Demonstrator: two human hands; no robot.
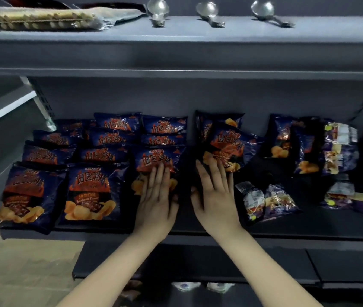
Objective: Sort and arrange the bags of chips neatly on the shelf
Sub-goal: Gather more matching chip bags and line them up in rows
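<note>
A: We're logging the left hand [156,196] lying flat on the pressed bag [154,158], which is sitting at the front of its row on the shelf [287,231]. Its fingers [154,178] are lying straight and close together, gripping nothing.

B: And the right hand [216,196]?

A: It's lying flat just right of the pressed bag. Its fingers [213,171] are straight too, with the tips touching the lower edge of the tilted bag [231,145]. We're not making out what is under the palm, as that patch is too dark.

B: Where are the chips sitting overall?

A: Left of and behind the pressed bag they're lying in overlapping rows, faces up. Further right of it, loose bags [264,200] are lying face down and standing bags [280,138] are waiting unsorted.

B: What are we worrying about?

A: Three things, as we're judging it.
- The film is looking slick, so a sideways push on the pressed bag could be shunting the rows to its left. The corner bag [25,191], furthest left of it, seems to be overhanging the shelf's front and could be sliding off.
- The tilted bag is leaning askew, and a nudge from the right fingertips could be tipping it onto the loose bags.
- Flat pressure may be crushing chips or straining a seam.

B: So we're favouring light, short strokes.
</note>
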